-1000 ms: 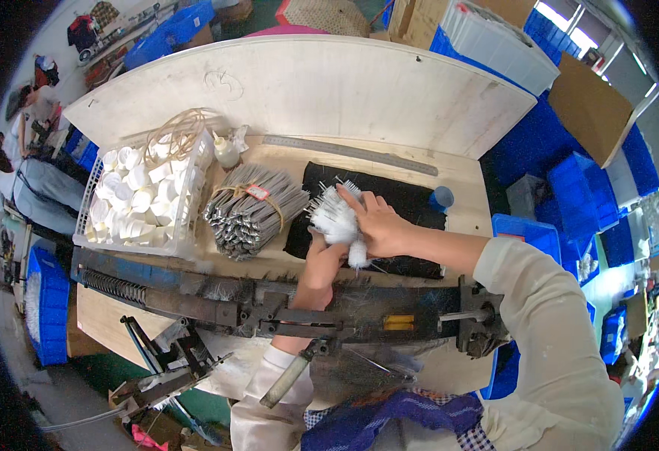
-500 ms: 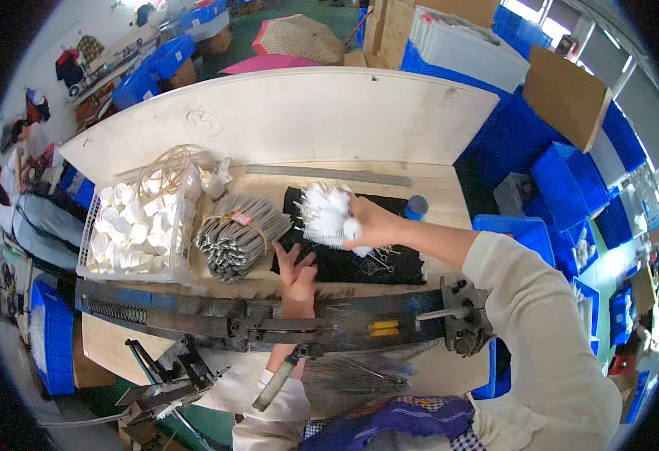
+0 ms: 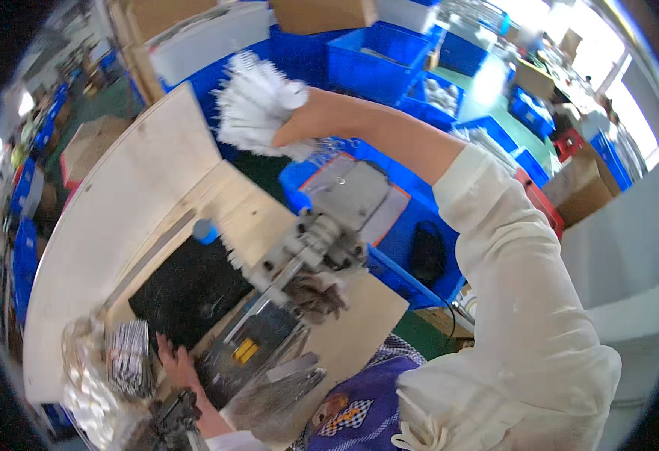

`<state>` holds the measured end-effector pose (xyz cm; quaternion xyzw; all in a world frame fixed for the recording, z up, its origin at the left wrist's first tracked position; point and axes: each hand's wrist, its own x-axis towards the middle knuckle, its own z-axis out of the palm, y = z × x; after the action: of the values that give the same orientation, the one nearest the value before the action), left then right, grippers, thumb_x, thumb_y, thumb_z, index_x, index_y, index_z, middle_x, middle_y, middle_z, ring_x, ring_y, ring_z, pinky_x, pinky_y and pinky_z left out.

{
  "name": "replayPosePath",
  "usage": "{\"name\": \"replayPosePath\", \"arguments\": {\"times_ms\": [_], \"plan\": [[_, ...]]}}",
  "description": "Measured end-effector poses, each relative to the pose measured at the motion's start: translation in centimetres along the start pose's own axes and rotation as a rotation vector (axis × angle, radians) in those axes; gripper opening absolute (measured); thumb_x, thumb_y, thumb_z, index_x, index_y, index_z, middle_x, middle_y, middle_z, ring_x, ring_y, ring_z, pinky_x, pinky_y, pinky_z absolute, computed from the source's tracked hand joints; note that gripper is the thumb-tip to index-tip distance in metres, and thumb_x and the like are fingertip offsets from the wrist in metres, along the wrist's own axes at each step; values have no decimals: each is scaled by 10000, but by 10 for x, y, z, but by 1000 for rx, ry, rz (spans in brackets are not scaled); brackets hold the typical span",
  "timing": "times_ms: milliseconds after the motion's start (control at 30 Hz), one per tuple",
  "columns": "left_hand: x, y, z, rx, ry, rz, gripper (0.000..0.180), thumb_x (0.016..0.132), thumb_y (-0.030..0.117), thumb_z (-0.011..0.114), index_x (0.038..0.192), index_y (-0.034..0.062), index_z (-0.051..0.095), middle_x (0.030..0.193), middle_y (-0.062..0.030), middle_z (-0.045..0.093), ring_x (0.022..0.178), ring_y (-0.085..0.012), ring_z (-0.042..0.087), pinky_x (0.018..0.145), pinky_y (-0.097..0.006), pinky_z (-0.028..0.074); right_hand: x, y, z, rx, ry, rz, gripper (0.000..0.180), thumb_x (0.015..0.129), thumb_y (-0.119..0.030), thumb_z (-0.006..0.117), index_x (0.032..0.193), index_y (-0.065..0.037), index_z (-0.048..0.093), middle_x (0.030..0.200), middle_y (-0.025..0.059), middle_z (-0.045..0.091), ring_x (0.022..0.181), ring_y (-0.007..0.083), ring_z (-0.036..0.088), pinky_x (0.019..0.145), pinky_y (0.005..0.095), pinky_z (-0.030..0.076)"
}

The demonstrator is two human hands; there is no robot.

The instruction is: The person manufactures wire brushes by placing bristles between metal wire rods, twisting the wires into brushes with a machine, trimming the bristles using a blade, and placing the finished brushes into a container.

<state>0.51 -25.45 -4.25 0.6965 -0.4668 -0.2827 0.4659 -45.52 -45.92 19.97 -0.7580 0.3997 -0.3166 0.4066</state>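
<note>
Right hand (image 3: 304, 122) curls snugly round white-bristled tube brushes (image 3: 248, 101) at eleven o'clock, likely keeping them bunched; left hand (image 3: 181, 368), fingers loosely spread, seemingly empty, lies near seven.

right hand (image 3: 303, 122): curled in a grip, well right of the black mat (image 3: 190, 286)
right forearm (image 3: 393, 134): outstretched, right of the mat
left hand (image 3: 180, 367): splayed at the mat's lower edge

Right hand (image 3: 307, 120), toward 12 o'clock from the view's centre: fingers closed around white-bristled brushes (image 3: 248, 107) at 11 o'clock. Left hand (image 3: 180, 370), between 7 and 8 o'clock: fingers spread, beside a grey wire bundle (image 3: 129, 362). Black cloth (image 3: 190, 282), at 8 o'clock, on the pale surface (image 3: 253, 222); blue cap (image 3: 205, 231) at 9.
</note>
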Motion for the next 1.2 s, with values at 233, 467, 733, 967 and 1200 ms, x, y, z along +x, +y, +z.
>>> {"name": "replayPosePath", "arguments": {"times_ms": [233,467,733,967,1200], "plan": [[10,-11,-13,-57,61,-42,519,831,57,516,1337,-31,448,1334,-184,495,1213,-281,484,1029,-356,351,-124,138,-86,30,322,260,889,607,-171,780,1383,-44,366,1225,104,553,1132,187,500,979,329,401],[-32,122,35,-177,-86,-384,1008,793,688,533,1505,135,81,1563,-126,-38,1418,-402,-7,1136,-522,123,-144,362,-46,-337,401,420,964,606,-274,829,1356,44,313,1096,236,574,1059,349,552,913,376,447],[-12,29,-7,-93,123,-385,557,924,322,523,1398,53,410,1416,-204,407,1298,-365,389,1022,-480,353,-82,490,22,-505,355,864,857,729,-314,691,1409,-25,256,1212,310,499,1067,449,542,925,473,443],[-20,107,52,453,108,-316,450,909,265,545,1288,23,540,1234,-210,579,1122,-315,563,917,-404,458,-102,556,22,-429,169,928,792,586,-556,781,1159,-36,610,1135,157,633,1071,302,578,934,416,457],[-23,73,17,485,1,-38,368,926,125,483,1276,27,541,1271,-134,565,1188,-258,515,1018,-364,379,-116,458,-70,-304,9,889,623,665,-338,785,1175,-27,607,953,110,673,821,231,626,755,374,517]]}}
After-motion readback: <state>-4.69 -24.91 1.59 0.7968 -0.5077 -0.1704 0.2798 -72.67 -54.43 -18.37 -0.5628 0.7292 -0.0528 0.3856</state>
